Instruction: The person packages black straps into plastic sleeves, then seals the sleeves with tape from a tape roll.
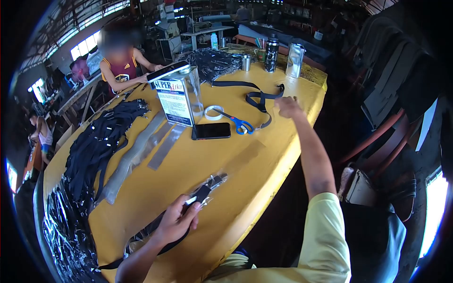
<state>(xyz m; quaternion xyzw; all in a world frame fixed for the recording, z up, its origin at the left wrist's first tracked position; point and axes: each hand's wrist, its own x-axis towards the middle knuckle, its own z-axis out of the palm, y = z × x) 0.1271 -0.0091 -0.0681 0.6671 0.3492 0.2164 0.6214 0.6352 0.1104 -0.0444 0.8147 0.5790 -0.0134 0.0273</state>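
My left hand is closed around a black strap, near the table's front. The strap's end, with a small white label, is partly wrapped in clear plastic film and sticks out past my fingers. Its tail runs back under my left wrist. My right hand is raised at the table's right edge with its fingers curled in. Whatever it may hold is too small to make out. Just left of it lies a looped black strap. Blue-handled scissors and a white tape roll lie nearby.
A contact cement can stands mid-table behind a phone. Bundled black straps and clear plastic strips cover the left side. A tumbler and clear container stand at the far end. Another person sits across.
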